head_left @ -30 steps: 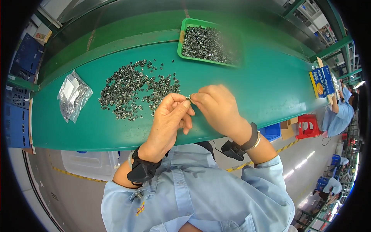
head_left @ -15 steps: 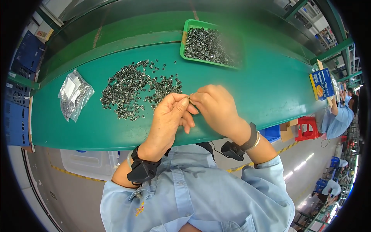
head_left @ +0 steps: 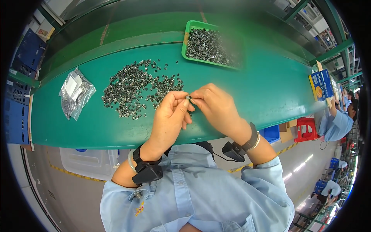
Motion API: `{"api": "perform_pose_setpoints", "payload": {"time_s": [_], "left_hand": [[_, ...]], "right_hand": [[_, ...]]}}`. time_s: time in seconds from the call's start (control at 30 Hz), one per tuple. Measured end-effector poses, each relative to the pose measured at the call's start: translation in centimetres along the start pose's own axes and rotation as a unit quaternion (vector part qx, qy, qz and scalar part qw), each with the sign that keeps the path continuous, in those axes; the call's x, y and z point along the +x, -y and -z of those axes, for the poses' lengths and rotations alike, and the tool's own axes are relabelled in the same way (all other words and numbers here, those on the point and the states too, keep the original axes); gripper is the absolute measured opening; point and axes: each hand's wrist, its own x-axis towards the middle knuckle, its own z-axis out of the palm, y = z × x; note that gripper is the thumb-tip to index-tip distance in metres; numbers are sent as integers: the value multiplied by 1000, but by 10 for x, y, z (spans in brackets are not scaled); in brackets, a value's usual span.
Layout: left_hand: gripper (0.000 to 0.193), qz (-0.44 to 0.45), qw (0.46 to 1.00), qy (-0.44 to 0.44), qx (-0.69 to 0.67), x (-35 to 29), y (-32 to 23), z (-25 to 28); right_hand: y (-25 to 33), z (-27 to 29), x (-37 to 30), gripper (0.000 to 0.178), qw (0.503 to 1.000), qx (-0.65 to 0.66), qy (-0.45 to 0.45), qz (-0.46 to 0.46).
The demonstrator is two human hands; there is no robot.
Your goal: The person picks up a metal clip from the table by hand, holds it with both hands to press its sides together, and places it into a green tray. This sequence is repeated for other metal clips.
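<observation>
Between the fingertips of both hands is one small dark metal part point(head_left: 188, 98), much like the loose ones on the table. My left hand point(head_left: 172, 112) pinches it between thumb and forefinger, the other fingers curled below. From the right, the thumb and forefinger of my right hand point(head_left: 215, 103) close on the same part. Just beyond my left hand spreads a loose pile of small black and silver metal parts point(head_left: 129, 87), with a smaller cluster point(head_left: 167, 87) beside it. A green tray point(head_left: 184, 41) at the back holds many more; its right side is blurred.
A clear plastic bag of parts point(head_left: 79, 92) lies at the left on the green table point(head_left: 96, 135). At the right end stands a blue box point(head_left: 321, 84). Beyond the front edge are a red stool point(head_left: 306, 129) and a clear bin point(head_left: 87, 162). A co-worker in blue point(head_left: 338, 123) is at far right.
My left wrist has turned a little and the small part shows more plainly between the fingertips. Both hands stay together in nearly the same place.
</observation>
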Motion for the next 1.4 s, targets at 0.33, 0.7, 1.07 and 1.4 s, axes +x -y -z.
{"api": "perform_pose_setpoints", "payload": {"time_s": [0.33, 0.7, 1.07, 1.4], "left_hand": [[13, -75, 982, -18, 170, -2, 1, -2], [16, -146, 938, -45, 310, 7, 0, 3], [13, -141, 957, 11, 251, 0, -11, 0], [11, 33, 997, 56, 44, -10, -22, 10]], "right_hand": [[4, 5, -3, 17, 994, 81, -4, -80], [-4, 15, 0, 12, 897, 307, 62, -313], [-1, 20, -1, 13, 806, 451, 97, -371], [15, 9, -9, 13, 910, 339, 42, -234]]}}
